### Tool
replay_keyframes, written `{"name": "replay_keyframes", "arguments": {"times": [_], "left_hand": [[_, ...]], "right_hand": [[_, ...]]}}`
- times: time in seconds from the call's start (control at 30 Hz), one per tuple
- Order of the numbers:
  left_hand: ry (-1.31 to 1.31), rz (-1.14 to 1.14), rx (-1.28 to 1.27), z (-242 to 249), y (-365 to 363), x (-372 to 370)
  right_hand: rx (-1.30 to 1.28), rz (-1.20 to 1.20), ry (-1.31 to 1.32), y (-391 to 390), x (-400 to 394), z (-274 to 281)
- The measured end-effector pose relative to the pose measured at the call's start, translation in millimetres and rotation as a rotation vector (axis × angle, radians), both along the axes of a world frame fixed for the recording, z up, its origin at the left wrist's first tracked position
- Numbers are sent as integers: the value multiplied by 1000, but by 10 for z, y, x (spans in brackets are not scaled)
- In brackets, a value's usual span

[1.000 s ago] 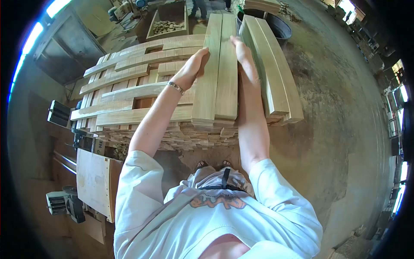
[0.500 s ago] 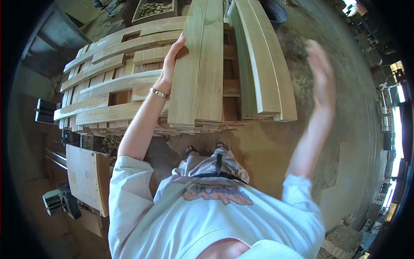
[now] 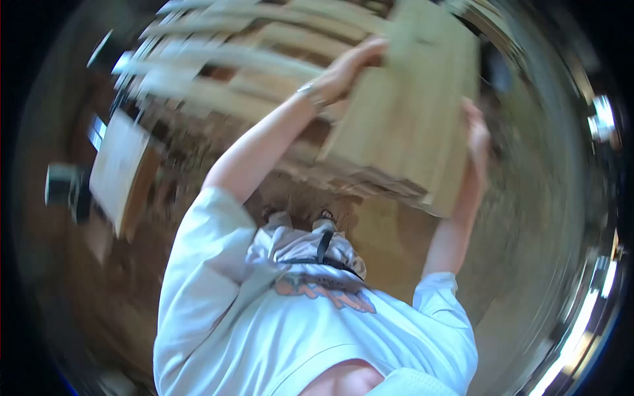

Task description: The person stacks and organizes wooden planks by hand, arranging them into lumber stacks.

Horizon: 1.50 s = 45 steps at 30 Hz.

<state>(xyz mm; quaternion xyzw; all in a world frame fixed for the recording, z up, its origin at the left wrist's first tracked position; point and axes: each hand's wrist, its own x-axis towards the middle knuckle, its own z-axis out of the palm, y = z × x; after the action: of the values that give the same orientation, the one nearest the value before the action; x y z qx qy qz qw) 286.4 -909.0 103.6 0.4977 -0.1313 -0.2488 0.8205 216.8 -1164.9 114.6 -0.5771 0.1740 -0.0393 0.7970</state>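
A group of pale wooden boards (image 3: 413, 105), side by side, lies between my two hands, its near end pointing toward me. My left hand (image 3: 347, 71), with a bracelet at the wrist, presses on the boards' left edge, its fingers partly hidden by the wood. Against the right edge is my right hand (image 3: 477, 135), fingers pointing away from me and thumb side blurred. Under and left of the boards spreads a stack of layered wooden slats (image 3: 264, 56), smeared by motion.
At the left stands a pale panel-topped piece (image 3: 119, 168) with a dark green machine part (image 3: 63, 185) beside it. More wood (image 3: 492, 20) shows at the upper right. Below the stack is a brown floor (image 3: 389, 231), with my feet on it.
My right hand has come in from the open air to the boards' right edge. The boards between my hands now look joined into one wider group. The whole view has turned and blurred.
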Motion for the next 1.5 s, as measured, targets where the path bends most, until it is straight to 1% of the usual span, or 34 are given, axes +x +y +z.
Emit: {"name": "replay_keyframes", "arguments": {"times": [0.03,0.07,0.13,0.2,0.23,0.27,0.33,0.37,0.4,0.43,0.47,0.5,0.53,0.57,0.63,0.67,0.73,0.77,0.8,0.83,0.87,0.9,0.93,0.97,1.03,1.07,1.1,1.13,1.17,1.23,1.3,1.4,1.43,1.5], "left_hand": [[-4,108,10,149,9,-174],[-121,246,284,8,55,-103],[-383,249,-50,-499,107,46],[-682,586,116,55,811,-867],[-613,656,297,218,1333,-1585],[-558,787,305,46,1671,-2059],[-205,881,-38,-485,2351,-2803],[-170,1071,23,-951,2623,-3172],[-135,1297,334,-1367,2898,-3486],[28,1386,501,-1779,3138,-4044],[94,1571,876,-2255,3245,-4586],[312,1665,1053,-2722,3221,-5094],[516,1633,1161,-3102,3162,-5678],[670,1700,1102,-3507,3069,-6188],[1144,2041,741,-4133,2600,-6951],[1308,2161,507,-4474,2322,-7355],[1691,2109,364,-5008,1768,-7984],[1906,2038,296,-5209,1517,-8219],[1998,2109,194,-5641,1194,-8368],[2086,2178,102,-6064,1001,-8566],[2110,2266,-102,-6307,935,-8892],[2130,2362,-298,-6564,818,-8923],[2068,2374,-468,-6736,797,-9057],[2169,2333,-484,-7106,710,-9190],[1220,2714,-1110,-7174,935,-9197],[1251,2665,-1171,-7241,947,-9104],[1310,2685,-1174,-6979,934,-9297],[1357,2734,-1141,-7275,923,-9278],[1353,2726,-1178,-7401,837,-9252],[1317,2637,-1203,-7527,738,-9283],[1348,2636,-1134,-7452,727,-9278],[1462,2521,-1140,-7219,683,-9250],[1502,2542,-1026,-7203,525,-9180],[1561,2587,-855,-7207,287,-9034]], "right_hand": [[-501,-95,-6,69,-67,119],[-764,-130,-103,120,-118,175],[-1048,-223,-369,281,-384,347],[-1108,-334,-742,593,-759,626],[-1024,-307,-940,854,-974,720],[-905,-194,-1092,1112,-1203,745],[-539,235,-1227,1810,-1580,580],[-307,561,-1162,2209,-1695,391],[-133,909,-985,2708,-1680,162],[-86,1242,-746,3337,-1827,-72],[-118,1501,-536,3964,-2001,-343],[-426,1654,-380,4683,-2191,-626],[-592,1880,-322,5303,-2368,-1015],[-943,2037,-456,5882,-2685,-1341],[-782,2387,-324,6750,-3169,-2324],[-824,2570,-172,7230,-3472,-2713],[-1196,2652,-180,7976,-3867,-3683],[-1263,2691,-680,8265,-4108,-4136],[-1384,2693,-984,8625,-4193,-4813],[-1441,2650,-1055,9096,-4308,-5546],[-1395,2651,-806,9335,-4910,-5689],[-1722,2507,-1156,9688,-5209,-6238],[-1440,2594,-1006,9696,-5491,-6577],[-1190,2626,-850,9760,-5666,-6840],[-1242,2712,-350,10125,-5708,-7519],[-1290,2709,-171,10240,-5653,-7759],[-1301,2721,189,10342,-5909,-7456],[-1253,2706,536,10413,-5927,-7753],[-1285,2703,528,10418,-5885,-7816],[-1443,2621,82,10490,-5849,-7771],[-1351,2691,186,10533,-5932,-7827],[-1324,2739,59,11091,-5554,-8028],[-1302,2782,-10,11251,-5412,-8070],[-1314,2711,38,11086,-5399,-7609]]}}
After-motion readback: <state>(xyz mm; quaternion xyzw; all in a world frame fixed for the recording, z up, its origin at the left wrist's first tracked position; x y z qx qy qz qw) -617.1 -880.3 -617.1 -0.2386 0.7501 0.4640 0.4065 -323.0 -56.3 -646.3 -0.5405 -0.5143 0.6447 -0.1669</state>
